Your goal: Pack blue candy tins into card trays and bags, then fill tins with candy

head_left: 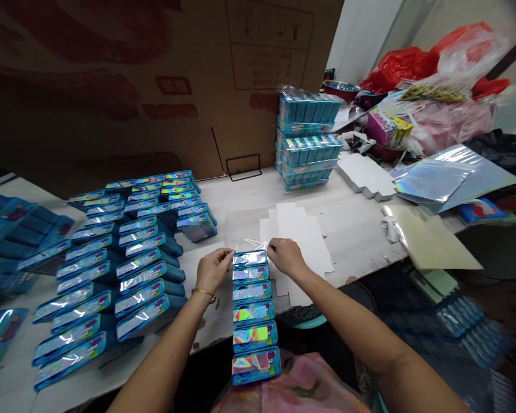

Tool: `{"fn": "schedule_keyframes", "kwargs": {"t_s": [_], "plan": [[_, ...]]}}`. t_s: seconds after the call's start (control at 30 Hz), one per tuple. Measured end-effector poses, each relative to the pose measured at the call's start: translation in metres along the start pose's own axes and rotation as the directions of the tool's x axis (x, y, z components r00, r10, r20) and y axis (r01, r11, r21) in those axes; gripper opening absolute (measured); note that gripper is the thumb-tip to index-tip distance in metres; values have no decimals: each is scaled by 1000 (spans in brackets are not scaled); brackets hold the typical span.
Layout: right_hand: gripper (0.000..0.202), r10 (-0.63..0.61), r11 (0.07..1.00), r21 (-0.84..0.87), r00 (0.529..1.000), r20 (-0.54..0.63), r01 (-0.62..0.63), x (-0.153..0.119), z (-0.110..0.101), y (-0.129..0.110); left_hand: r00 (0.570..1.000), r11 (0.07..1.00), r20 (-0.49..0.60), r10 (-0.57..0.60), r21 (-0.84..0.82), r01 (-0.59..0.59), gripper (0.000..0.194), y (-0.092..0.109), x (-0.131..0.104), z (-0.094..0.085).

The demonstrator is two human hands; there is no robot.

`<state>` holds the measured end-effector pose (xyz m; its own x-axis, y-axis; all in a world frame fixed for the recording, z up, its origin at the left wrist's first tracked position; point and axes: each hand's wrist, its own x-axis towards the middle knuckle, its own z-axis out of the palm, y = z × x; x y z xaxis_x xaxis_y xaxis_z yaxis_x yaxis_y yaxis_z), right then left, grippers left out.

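Between both hands, a row of blue boxes (253,310) sits in clear film (250,244), its far end pinched by left fingers (227,252) and right fingers (272,248)

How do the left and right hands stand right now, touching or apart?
Apart. Head view: the far end of the row of blue boxes sits between the left hand and right hand.

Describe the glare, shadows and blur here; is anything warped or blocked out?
Head view: rainbow glare on the boxes, pale sheen on the silver sheets; dark shade under the table; softness towards the right edge; outer parts look stretched; pixelation hides part of one box.
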<state>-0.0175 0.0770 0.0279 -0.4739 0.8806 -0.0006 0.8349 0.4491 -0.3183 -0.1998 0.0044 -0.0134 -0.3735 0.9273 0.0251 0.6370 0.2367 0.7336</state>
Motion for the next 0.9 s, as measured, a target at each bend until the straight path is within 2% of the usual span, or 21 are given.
{"fn": "schedule_keyframes", "kwargs": {"t_s": [0.17,0.27,0.33,0.4,0.47,0.53,0.6,0.67,0.73,0.83,0.9], "plan": [[20,30,960,281,993,-110,2,-11,6,1,997,999,-67,22,40,-20,24,8,-3,-4],[19,62,933,359,990,-125,-14,-14,8,0,999,990,11,-48,-134,49,28,11,-2,-3],[18,76,926,377,991,-110,-30,-14,9,-2,996,985,72,-52,-158,63,29,12,-1,-4],[18,47,941,337,989,-143,5,-15,8,-3,1000,1000,16,18,-22,-17,27,14,-1,-7],[19,-46,967,235,973,-226,101,-18,8,-3,986,980,-86,144,153,-130,25,16,-5,-10],[22,-179,971,97,936,-303,217,-23,9,-1,955,950,-157,251,231,-212,23,16,-11,-11],[25,-320,945,-49,882,-346,324,-28,10,4,931,941,-194,310,202,-272,22,14,-17,-10],[24,-456,890,-184,810,-370,417,-33,12,10,917,943,-230,326,147,-298,20,10,-23,-7],[19,-580,815,-283,716,-388,506,-38,15,16,903,937,-255,346,132,-322,18,7,-28,-4],[15,-697,717,-349,603,-387,604,-47,20,23,870,913,-278,406,160,-375,14,4,-39,-2],[15,-714,699,-355,583,-388,620,-51,22,25,861,902,-276,427,188,-387,12,2,-47,-1]]}}
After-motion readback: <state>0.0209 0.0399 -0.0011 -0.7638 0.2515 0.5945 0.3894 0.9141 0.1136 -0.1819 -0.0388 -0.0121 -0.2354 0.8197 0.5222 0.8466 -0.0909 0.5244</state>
